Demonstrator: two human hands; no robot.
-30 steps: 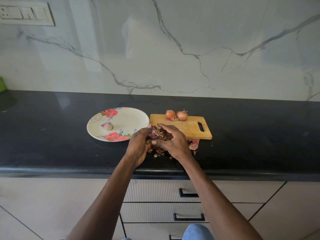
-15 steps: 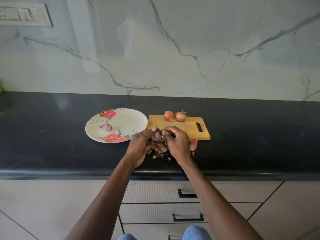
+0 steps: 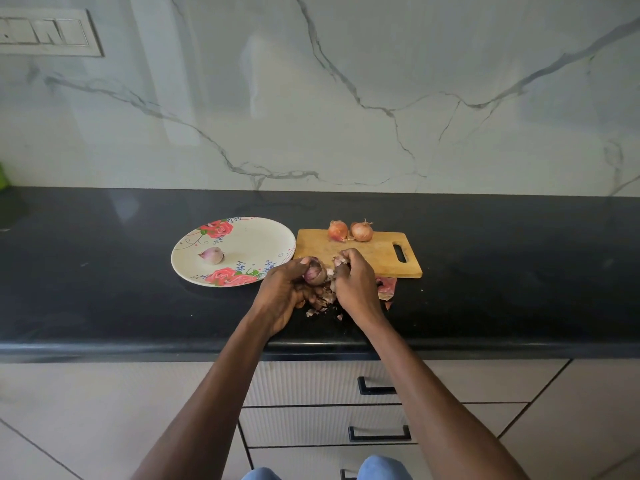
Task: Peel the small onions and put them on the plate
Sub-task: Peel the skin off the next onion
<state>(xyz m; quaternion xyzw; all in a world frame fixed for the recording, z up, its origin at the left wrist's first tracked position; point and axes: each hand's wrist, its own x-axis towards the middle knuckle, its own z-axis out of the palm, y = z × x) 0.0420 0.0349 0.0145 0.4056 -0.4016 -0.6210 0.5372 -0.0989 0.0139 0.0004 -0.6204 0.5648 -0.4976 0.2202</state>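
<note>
Right now both hands work over the front edge of the black counter (image 3: pixel 104 271), just in front of the wooden cutting board (image 3: pixel 377 258). The left hand (image 3: pixel 280 296) is curled round a small purple onion (image 3: pixel 314 271), mostly peeled, holding it w/ thumb on top and fingers underneath. The right hand (image 3: pixel 355 289) is just beside it, fingertips pinching a bit of onion skin (image 3: pixel 341 260) near the top of the hand; can't tell if that bit is still attached to the onion. Hands nearly touch, the onion between them.

Under and between the hands is a pile of loose skins (image 3: pixel 322 304) on the counter, w/ a larger reddish scrap (image 3: pixel 387 285) poking out right of the right hand, below the board's front edge.

On the board's far edge sit 2 unpeeled onions, side by side and touching: 1 on the left (image 3: pixel 337 231), 1 on the right (image 3: pixel 362 231). The board's handle slot is at its right end.

Left of the board, just beside it, is a round floral plate (image 3: pixel 263 237). 1 peeled onion (image 3: pixel 212 255) lies on it, left of centre.

Marble wall (image 3: pixel 346 98) behind, a switch panel (image 3: pixel 45 32) top left, drawers (image 3: pixel 322 424) below the counter.
</note>
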